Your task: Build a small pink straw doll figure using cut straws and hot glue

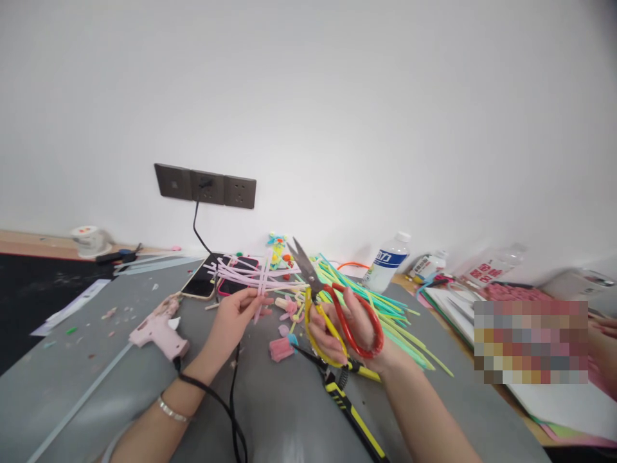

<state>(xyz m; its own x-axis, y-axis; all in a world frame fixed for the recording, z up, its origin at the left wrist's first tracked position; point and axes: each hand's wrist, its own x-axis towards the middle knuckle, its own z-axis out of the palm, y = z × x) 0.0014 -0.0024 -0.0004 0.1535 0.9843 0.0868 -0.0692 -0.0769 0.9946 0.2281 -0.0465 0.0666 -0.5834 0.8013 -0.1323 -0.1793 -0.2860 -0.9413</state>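
Observation:
My left hand (243,310) is closed on a few pale pink stems (263,276), which stand up between its fingers. In my right hand (354,325) are scissors (308,267) with one red and one yellow handle loop; their blades are parted and point up and left, apart from the stems. Behind my left hand lie more pink stems (284,281). Green and yellow stems (393,308) spread out behind and beside my right hand. Yellow-black pliers (354,418) rest on the grey table (289,424) below it, near a pink block (281,348).
A pink glue gun (161,331) with a black cable lies left of my left arm, near a phone (200,280). Bottles (385,262) stand by the wall. Papers (554,402) lie at the right, where another person's hand (605,341) shows at the edge.

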